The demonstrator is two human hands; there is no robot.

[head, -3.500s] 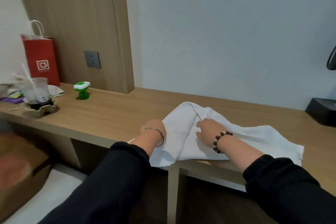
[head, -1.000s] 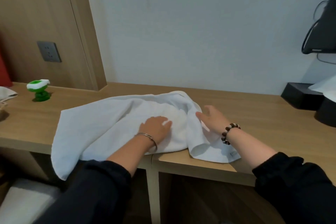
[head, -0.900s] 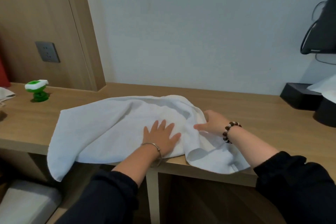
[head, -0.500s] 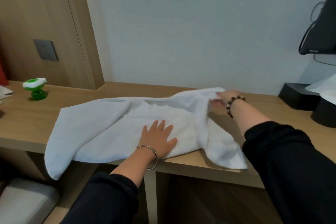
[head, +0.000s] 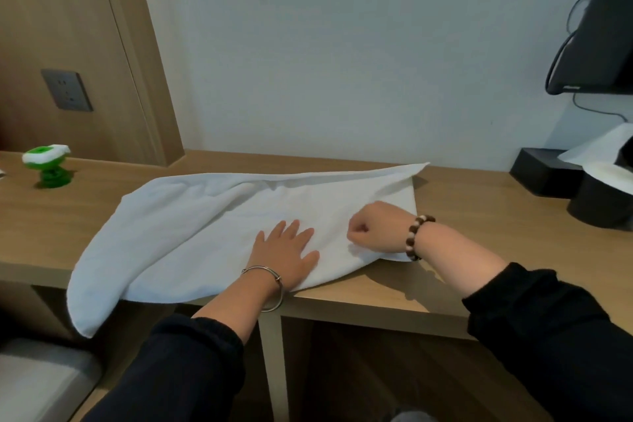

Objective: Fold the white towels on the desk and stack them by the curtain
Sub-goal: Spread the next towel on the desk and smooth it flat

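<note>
Beside the towel point(head: 212, 216), green toy point(head: 48, 164) leftward, black box point(head: 544, 171) rightward.

No text, label, brand, number or sign can be read anywhere; the only candidate is a small pale mark on the lower edge of the black screen point(head: 599, 38) at the upper right of the frame, too tiny and blurred to make out.

Pale wall point(head: 342, 44), wood panel point(head: 68, 10), grey socket point(head: 66, 90).

Wooden desk point(head: 479, 216) — white towel point(head: 205, 216) spread over it, green gadget point(head: 48, 164) left, possibly a black box point(head: 544, 171) right.
</note>
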